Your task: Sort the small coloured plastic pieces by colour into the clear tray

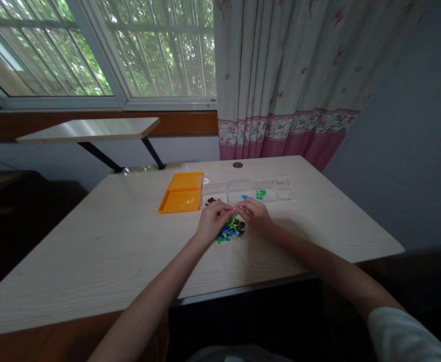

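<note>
My left hand (213, 219) and my right hand (256, 213) meet fingertip to fingertip above a pile of small coloured pieces (230, 231) in green, blue, brown and yellow. Both hands are pinched closed; a tiny whitish bit shows between the fingertips, too small to name. Just behind them lies a clear plastic compartment box (288, 195). It holds brown pieces (210, 201) at the left, a few blue pieces (245, 197), green pieces (260, 194) and a yellow speck at the right. My hands partly cover the pile and the box's front edge.
An open orange case (180, 190) with a few white pieces (188, 201) in it stands left of the clear box. A raised shelf (92, 129) on black legs is at the desk's back left. The pale desk (129, 241) has a round brown cap (237, 165) near its back edge.
</note>
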Motion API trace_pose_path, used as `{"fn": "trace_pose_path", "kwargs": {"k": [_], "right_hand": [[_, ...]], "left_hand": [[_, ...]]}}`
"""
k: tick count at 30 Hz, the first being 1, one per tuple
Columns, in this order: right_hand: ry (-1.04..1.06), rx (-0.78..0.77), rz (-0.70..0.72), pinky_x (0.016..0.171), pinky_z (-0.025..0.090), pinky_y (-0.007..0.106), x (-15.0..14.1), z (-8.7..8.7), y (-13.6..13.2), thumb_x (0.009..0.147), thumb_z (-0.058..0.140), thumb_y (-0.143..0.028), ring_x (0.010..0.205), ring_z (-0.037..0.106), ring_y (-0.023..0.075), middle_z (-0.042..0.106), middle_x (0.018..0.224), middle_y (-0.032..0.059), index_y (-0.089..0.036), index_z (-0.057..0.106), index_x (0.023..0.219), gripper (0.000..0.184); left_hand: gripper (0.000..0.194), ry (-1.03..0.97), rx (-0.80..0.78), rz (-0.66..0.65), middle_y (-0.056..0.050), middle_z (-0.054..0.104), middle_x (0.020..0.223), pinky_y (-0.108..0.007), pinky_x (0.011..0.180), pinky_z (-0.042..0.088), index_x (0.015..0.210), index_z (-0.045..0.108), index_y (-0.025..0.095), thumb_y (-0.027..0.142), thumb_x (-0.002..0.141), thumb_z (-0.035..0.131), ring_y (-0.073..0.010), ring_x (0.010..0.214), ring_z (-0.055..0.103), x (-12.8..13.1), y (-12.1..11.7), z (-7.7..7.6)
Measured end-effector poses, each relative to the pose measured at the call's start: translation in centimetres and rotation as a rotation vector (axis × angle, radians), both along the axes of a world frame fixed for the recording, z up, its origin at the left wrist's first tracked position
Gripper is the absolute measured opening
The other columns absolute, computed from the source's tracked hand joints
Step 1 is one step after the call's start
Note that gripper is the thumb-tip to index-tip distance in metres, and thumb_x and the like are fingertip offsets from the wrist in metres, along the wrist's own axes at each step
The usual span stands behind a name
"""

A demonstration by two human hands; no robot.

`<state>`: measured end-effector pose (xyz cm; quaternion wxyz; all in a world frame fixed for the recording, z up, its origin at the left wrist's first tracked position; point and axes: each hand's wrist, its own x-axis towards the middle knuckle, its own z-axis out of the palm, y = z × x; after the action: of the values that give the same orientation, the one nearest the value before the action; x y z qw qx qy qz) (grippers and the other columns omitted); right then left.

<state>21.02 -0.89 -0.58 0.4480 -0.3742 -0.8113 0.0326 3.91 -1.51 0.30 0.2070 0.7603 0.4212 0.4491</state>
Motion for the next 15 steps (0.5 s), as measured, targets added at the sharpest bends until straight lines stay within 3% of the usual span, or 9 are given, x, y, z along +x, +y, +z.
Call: {"fn": "trace_pose_path", "kwargs": {"k": [9,15], "right_hand": [[-0.057,0.008,0.018,0.067,0.044,0.023,0.2,-0.2,0.3,0.087,0.047,-0.030,0.072,0.057,0.0129,0.064,0.075,0.0039,-0.019,0.063,0.081,0.021],[0.015,0.002,0.055,0.065,0.044,0.022,0.6,-1.0,1.0,0.082,0.054,-0.031,0.069,0.057,0.0111,0.064,0.075,0.0029,-0.019,0.065,0.080,0.017]], "left_hand": [[0.014,0.006,-0.018,0.021,-0.005,0.063,0.076,-0.024,0.062,0.041,0.078,0.067,0.018,0.030,0.076,0.060,-0.0143,0.071,0.055,-0.2,0.1,0.1],[0.014,0.038,0.026,-0.062,-0.004,0.062,0.077,-0.023,0.064,0.042,0.080,0.066,0.017,0.027,0.079,0.057,-0.0132,0.073,0.055,-0.6,0.1,0.3]]}}
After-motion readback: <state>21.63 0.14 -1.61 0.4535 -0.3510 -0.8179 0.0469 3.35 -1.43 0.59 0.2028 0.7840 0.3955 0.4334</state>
